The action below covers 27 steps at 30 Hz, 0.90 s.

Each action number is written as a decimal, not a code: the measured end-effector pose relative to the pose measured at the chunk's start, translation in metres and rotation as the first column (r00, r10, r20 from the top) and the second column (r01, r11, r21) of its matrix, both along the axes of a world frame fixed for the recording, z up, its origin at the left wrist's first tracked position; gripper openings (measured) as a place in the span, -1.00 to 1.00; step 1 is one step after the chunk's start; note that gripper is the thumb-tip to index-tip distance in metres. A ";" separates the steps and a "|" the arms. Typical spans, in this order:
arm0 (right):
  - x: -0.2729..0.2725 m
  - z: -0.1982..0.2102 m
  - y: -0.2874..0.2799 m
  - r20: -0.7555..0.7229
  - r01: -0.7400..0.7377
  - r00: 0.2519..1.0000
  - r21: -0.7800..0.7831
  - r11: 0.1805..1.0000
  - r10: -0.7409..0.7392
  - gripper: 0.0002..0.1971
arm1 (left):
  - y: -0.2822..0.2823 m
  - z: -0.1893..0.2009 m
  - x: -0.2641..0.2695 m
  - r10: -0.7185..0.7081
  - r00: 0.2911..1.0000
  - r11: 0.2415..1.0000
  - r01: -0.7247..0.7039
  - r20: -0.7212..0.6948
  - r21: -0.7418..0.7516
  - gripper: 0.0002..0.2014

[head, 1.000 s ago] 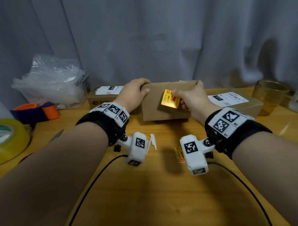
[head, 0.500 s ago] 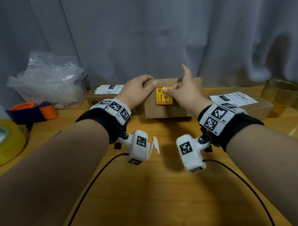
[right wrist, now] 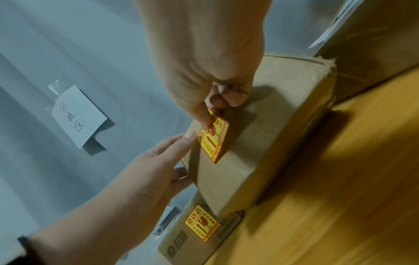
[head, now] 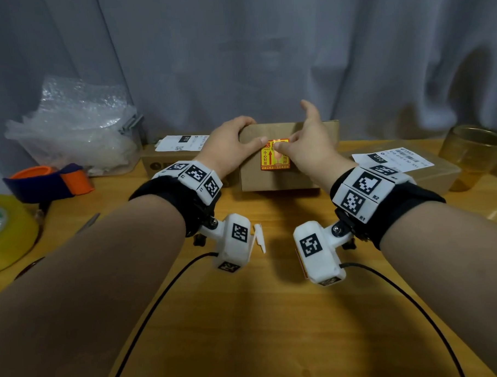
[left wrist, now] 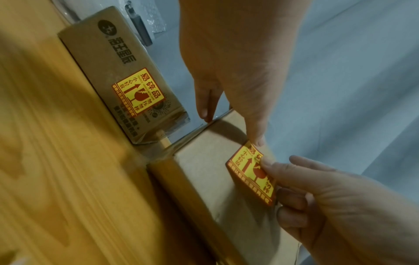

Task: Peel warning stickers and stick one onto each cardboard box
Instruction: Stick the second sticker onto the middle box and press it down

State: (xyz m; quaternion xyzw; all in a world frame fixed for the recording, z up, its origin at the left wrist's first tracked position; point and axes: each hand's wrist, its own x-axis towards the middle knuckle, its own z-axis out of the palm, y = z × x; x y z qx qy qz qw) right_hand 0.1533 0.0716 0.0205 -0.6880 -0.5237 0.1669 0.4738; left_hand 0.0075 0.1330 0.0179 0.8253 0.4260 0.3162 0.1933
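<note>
A brown cardboard box [head: 303, 174] stands on edge at the middle back of the table, front face toward me. A yellow and red warning sticker [head: 274, 158] lies on that face. My left hand [head: 231, 145] grips the box's top left corner, and its thumb tip [left wrist: 257, 141] touches the sticker's [left wrist: 246, 172] upper left corner. My right hand [head: 305, 146] has its thumb [left wrist: 268, 164] on the sticker's face and a curled finger [right wrist: 218, 100] at its upper right edge; the index finger points up. In the right wrist view the sticker's [right wrist: 213, 141] right edge looks slightly off the cardboard.
A second box [left wrist: 127, 71] to the left carries its own warning sticker [left wrist: 138, 91] and a white label [head: 182, 142]. A third labelled box [head: 429, 174] lies right, with an amber glass [head: 473, 155] beyond. Bubble wrap [head: 76, 127] and tape rolls [head: 4, 230] sit left.
The right hand carried the sticker from in front of the box onto its front face. Its index finger lifted, and the left thumb slid onto the sticker's corner.
</note>
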 end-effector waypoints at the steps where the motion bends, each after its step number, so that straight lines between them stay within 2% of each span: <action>1: 0.000 0.000 0.001 0.006 0.001 1.000 0.001 1.000 -0.001 -0.05 | 0.001 -0.001 0.001 0.007 1.000 1.000 -0.007 0.000 0.007 -0.55; 9: -0.001 -0.005 0.008 0.055 0.026 0.998 0.017 1.000 -0.027 -0.06 | 0.007 -0.007 0.007 0.044 0.999 0.998 -0.044 0.005 0.043 -0.56; 20: -0.004 -0.004 0.011 0.297 0.085 0.950 0.040 0.996 -0.093 -0.13 | 0.006 -0.006 0.007 0.047 0.999 0.997 -0.047 0.007 0.063 -0.57; 27: 0.001 0.001 0.005 0.375 0.083 0.923 0.017 0.996 -0.083 -0.38 | 0.004 -0.007 0.006 0.043 0.999 0.998 -0.044 0.007 0.054 -0.58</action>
